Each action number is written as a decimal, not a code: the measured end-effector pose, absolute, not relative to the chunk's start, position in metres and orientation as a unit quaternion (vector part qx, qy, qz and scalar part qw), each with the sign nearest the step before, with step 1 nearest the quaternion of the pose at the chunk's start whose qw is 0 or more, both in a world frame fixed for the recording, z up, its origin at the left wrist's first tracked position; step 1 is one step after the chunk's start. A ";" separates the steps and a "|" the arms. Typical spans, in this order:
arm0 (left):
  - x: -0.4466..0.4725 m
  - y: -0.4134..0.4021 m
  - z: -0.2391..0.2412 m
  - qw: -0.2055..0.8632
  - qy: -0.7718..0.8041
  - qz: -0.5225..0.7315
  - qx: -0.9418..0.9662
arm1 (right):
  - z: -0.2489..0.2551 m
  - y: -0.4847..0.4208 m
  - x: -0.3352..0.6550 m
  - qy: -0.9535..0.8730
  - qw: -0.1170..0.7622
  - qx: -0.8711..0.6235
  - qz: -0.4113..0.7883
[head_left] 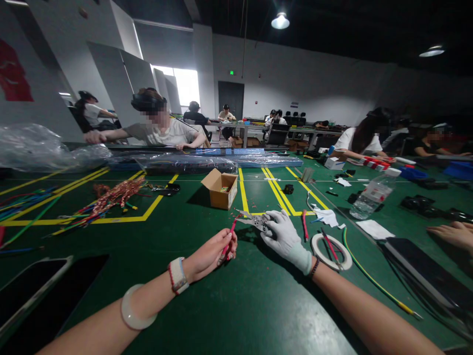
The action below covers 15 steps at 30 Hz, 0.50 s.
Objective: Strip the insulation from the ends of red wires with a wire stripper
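Bare and closed, my left hand [216, 249] grips a short red wire [232, 228] that points up and away from me. My right hand [284, 235], in a white glove, is wrapped round metal wire strippers [254, 221]. The strippers' jaws point left and look slightly parted, close to the wire's upper end; whether they touch it I cannot tell. Small red scraps lie on the green table around the jaws. Just beyond my hands stands an open cardboard box [222, 196] with small pieces inside. Right of my gloved hand lies another short red wire [305, 226].
A tape roll [331, 252] and a yellow-green cable [364, 276] lie at right, near a water bottle [375, 195]. Bundled copper wires [118, 195] lie at left, with dark tablets [29, 286] nearer me. Plastic-wrapped goods [185, 161] line the far edge. Co-workers sit beyond; one hand [456, 234] shows at right.
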State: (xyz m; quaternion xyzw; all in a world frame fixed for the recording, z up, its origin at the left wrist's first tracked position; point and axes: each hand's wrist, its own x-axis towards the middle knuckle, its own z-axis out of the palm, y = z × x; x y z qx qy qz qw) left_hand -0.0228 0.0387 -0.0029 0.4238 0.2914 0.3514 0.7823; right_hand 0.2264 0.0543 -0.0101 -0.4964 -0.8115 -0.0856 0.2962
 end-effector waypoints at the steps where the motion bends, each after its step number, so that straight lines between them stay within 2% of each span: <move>1: -0.022 0.037 -0.001 0.778 0.295 0.350 0.429 | -0.008 0.053 0.226 -0.813 0.296 -0.495 -0.077; 7: -0.018 0.033 0.003 0.746 0.315 0.335 0.481 | 0.002 0.043 0.222 -0.830 0.295 -0.473 0.001; 15: -0.019 0.037 0.005 0.675 0.340 0.351 0.553 | 0.016 0.034 0.222 -0.828 0.215 -0.511 0.080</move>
